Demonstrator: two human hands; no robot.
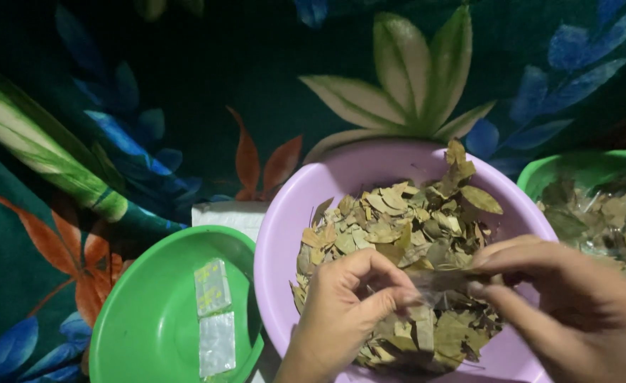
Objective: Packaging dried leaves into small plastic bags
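Dark cloth (185, 85) with big leaf print covers everything under the bowls. Lilac bowl (284, 234) sits centre, heaped with dry brown-green leaves (405, 227). Green bowl (150, 319) to its left, touching or nearly touching the lilac rim, holds two small clear packets (213, 319) lying end to end. A second green bowl (582, 170) at the right edge, partly cut off, has more dry leaves and something clear and crinkly in it. White block (228, 213) peeks out between the left green bowl and the lilac one.

My right hand (568, 305) comes in from the lower right, palm turned inward, fingers stretched long toward the left, thumb and fingertips pressed on one end of a small clear packet (440, 280). My left hand (348, 298) rises from the bottom edge, wrist bent, fingers curled, thumb and forefinger pinching the packet's other end. Both hands hover over the near half of the lilac bowl, the packet stretched between them just above the leaves. What's inside the packet is too blurred to tell.
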